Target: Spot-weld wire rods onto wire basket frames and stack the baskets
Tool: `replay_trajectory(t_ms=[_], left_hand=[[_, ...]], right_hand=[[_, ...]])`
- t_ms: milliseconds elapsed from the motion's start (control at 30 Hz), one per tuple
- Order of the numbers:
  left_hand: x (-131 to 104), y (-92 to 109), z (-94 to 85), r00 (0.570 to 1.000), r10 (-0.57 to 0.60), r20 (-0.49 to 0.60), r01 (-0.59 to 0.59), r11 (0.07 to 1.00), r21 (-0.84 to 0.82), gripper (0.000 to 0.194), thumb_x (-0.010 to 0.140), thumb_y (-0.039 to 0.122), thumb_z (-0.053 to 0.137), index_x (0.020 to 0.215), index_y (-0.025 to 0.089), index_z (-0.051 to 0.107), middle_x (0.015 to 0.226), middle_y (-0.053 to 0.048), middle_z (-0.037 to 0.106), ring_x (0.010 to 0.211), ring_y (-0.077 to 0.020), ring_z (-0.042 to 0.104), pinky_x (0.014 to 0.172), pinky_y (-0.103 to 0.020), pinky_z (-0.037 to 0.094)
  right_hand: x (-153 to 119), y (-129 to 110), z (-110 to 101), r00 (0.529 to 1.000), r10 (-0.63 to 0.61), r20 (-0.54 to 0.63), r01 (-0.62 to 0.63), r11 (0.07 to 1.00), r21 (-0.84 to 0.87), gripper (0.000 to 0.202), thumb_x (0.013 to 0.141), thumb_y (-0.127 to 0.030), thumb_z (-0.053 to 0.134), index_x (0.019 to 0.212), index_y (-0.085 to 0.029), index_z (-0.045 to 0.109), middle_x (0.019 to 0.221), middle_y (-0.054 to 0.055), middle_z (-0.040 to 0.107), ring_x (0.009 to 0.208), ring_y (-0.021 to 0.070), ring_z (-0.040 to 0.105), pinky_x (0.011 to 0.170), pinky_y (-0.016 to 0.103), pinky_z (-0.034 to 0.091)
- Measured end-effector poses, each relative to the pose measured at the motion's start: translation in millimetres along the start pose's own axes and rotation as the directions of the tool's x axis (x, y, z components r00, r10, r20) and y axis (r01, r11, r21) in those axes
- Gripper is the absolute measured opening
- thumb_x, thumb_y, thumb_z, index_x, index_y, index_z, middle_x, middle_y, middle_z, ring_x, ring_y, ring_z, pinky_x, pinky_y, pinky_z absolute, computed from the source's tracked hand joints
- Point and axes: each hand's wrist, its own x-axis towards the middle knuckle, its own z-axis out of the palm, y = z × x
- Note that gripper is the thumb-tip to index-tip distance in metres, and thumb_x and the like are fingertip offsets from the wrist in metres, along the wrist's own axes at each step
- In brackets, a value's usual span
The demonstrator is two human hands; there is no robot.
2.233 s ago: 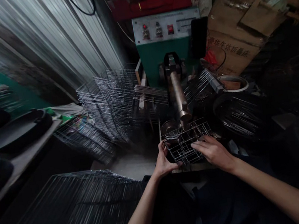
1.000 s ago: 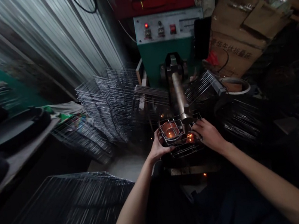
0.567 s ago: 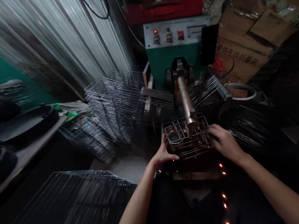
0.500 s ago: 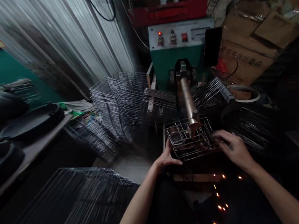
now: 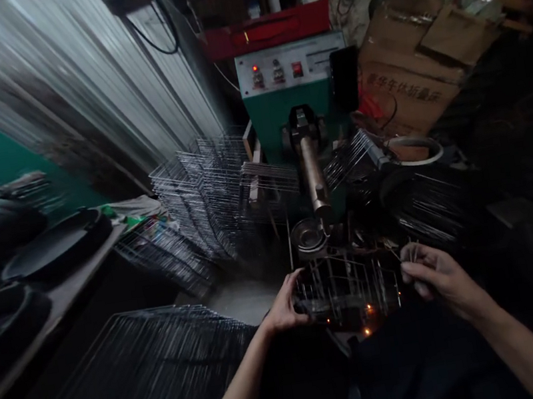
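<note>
My left hand (image 5: pixel 284 308) is closed on the left edge of a wire rack (image 5: pixel 353 280), which is dim and blurred in front of my lap. To the right of the rack, my right hand (image 5: pixel 432 271) pinches thin metal wires (image 5: pixel 395 254); how many is unclear. Above and beyond the rack, the copper-coloured arm (image 5: pixel 313 172) of a green machine (image 5: pixel 266 115) points towards me. A round metal piece (image 5: pixel 308 234) lies below the arm's tip. A few orange sparks glow near the rack's lower part.
Stacked wire racks (image 5: pixel 201 203) stand left of the machine, and another wire stack (image 5: pixel 147 373) lies at lower left. Black round pans (image 5: pixel 58 242) rest on a bench. At right are a dark container of wires (image 5: pixel 430 207) and a cardboard box (image 5: pixel 409 76).
The wire rack has come down and towards me, away from the machine arm's tip. My right hand has moved slightly right and now shows thin wires. Fewer sparks are visible.
</note>
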Motion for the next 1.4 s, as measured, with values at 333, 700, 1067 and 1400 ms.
replay_trajectory(t_ms=[333,700,1067,1400], left_hand=[[36.4,109.9,23.7,0.968,0.070,-0.243,0.069,0.850,0.521,0.101,0.047,0.035,0.084,0.138,0.027,0.039,0.142,-0.007,0.047,0.135,-0.0353,0.033,0.104,-0.050,0.047],[36.6,135.6,26.3,0.910,0.151,-0.387,0.064,0.869,0.490,0.089,0.048,0.033,0.081,0.127,0.025,0.040,0.130,-0.007,0.052,0.129,-0.0324,0.042,0.099,-0.045,0.052],[46.8,130.7,21.8,0.885,0.179,-0.430,0.055,0.877,0.478,0.087,0.049,0.034,0.081,0.126,0.024,0.041,0.132,-0.007,0.052,0.132,-0.0330,0.041,0.103,-0.045,0.051],[55.6,130.1,11.1,0.882,0.123,-0.455,0.114,0.881,0.459,0.089,0.051,0.037,0.082,0.128,0.027,0.040,0.129,-0.007,0.051,0.127,-0.0309,0.045,0.095,-0.044,0.054]], right_hand=[[29.8,1.0,51.3,0.810,-0.145,0.568,0.511,0.650,-0.563,0.011,0.098,-0.020,0.060,0.101,-0.019,0.070,0.095,0.003,0.069,0.089,0.0197,0.063,0.081,0.032,0.049],[42.8,41.2,50.5,0.622,-0.370,0.690,0.672,-0.200,-0.713,0.033,0.090,-0.001,0.056,0.121,-0.007,0.065,0.109,0.013,0.070,0.099,0.0299,0.058,0.086,0.043,0.051],[59.4,43.1,43.9,0.619,-0.442,0.649,0.671,-0.132,-0.730,0.045,0.086,0.002,0.052,0.126,-0.014,0.066,0.118,0.010,0.070,0.104,0.0276,0.060,0.088,0.041,0.050],[72.0,32.7,53.6,0.674,-0.419,0.608,0.672,0.008,-0.740,0.035,0.093,-0.002,0.051,0.122,-0.018,0.063,0.113,0.009,0.068,0.102,0.0266,0.058,0.089,0.041,0.048]])
